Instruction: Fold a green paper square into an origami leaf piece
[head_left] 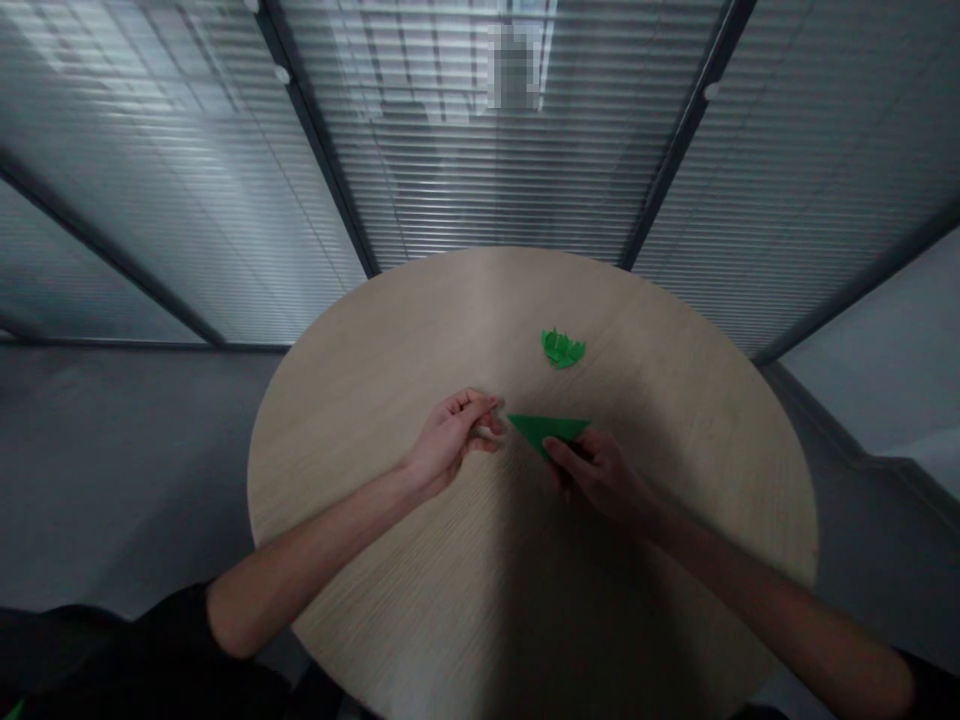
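Round wooden tabletop, open to its far edge; right hand pinching a green paper triangle, left hand curled narrow.

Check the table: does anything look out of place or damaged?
The green paper bunch on the round table looks odd: jagged and layered, unlike the crisp, flat green paper triangle in the right hand.

Left hand curled closed; right hand pinching forward.
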